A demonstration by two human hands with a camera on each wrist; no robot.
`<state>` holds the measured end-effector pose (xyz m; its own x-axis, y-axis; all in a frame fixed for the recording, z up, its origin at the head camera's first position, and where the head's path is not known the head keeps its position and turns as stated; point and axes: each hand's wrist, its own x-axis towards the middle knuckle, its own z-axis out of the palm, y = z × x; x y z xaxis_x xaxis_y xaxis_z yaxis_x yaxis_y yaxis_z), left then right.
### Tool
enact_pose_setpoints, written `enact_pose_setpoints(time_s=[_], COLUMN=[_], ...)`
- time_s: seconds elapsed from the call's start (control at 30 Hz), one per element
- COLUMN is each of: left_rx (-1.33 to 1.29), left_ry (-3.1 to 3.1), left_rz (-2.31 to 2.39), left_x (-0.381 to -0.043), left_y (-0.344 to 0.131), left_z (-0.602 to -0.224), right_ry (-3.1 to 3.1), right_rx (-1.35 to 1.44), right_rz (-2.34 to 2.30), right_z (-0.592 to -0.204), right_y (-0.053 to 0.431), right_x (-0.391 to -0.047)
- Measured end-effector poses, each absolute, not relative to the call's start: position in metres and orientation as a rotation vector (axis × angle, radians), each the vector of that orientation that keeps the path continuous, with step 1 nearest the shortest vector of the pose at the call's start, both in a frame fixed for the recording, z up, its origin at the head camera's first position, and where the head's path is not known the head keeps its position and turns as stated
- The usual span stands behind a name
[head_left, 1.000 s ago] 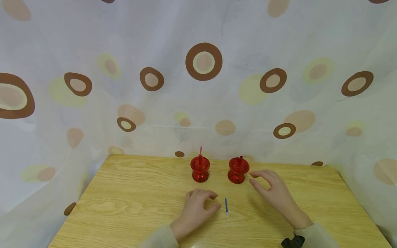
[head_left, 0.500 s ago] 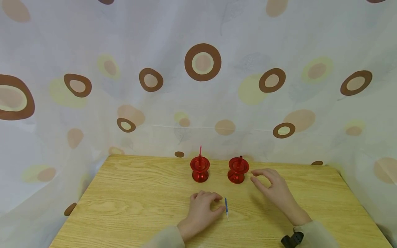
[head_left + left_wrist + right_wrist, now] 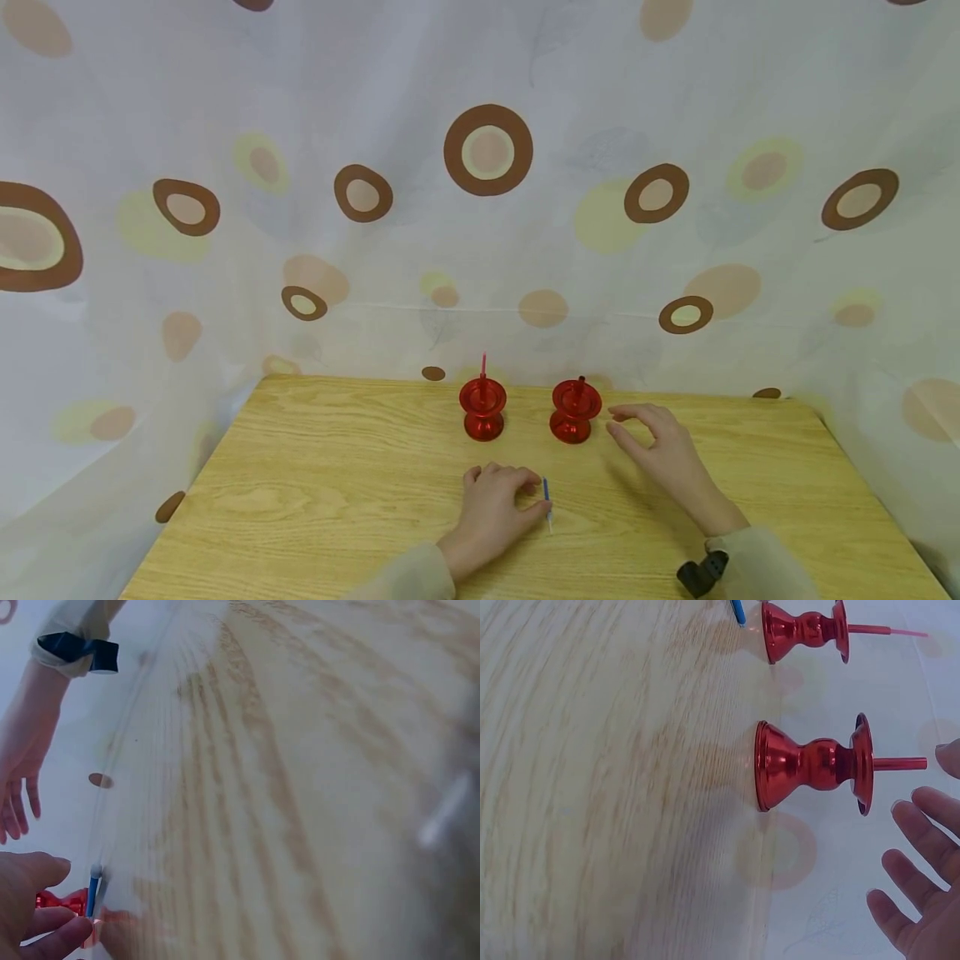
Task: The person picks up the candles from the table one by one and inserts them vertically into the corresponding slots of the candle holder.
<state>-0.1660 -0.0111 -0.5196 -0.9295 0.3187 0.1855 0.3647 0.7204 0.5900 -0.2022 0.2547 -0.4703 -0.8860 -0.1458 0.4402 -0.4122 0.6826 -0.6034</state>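
Candleholder (image 3: 483,426) with a pink candle (image 3: 483,364) is standing leftmost; from afar I'm seeing the left hand (image 3: 491,515) curving beside the blue candle (image 3: 546,489), not gripping it; that's lying on the table (image 3: 300,467); a second holder (image 3: 570,427) is standing rightward; near it the right hand (image 3: 670,454) is hovering, holding nothing.

Left hand (image 3: 492,510): thumb, fingers parted. Right hand (image 3: 670,457): farther forward, fingers loosely curved.

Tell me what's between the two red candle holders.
Nothing stands there: the head view shows only bare wooden tabletop between the left holder, with its pink candle, and the right holder.
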Motion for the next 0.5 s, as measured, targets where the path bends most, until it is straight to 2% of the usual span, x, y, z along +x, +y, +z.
enact_pose_setpoints(time_s=[0.5], left_rx=[-0.544], left_ry=[-2.846], left_rz=[-0.929], left_x=[-0.1678], left_y=[-0.0067], left_z=[-0.5235], right_ry=[-2.503], right_rx=[0.464], right_rz=[1.001], right_z=[-0.4726], right_y=[0.2479], right_x=[-0.2117])
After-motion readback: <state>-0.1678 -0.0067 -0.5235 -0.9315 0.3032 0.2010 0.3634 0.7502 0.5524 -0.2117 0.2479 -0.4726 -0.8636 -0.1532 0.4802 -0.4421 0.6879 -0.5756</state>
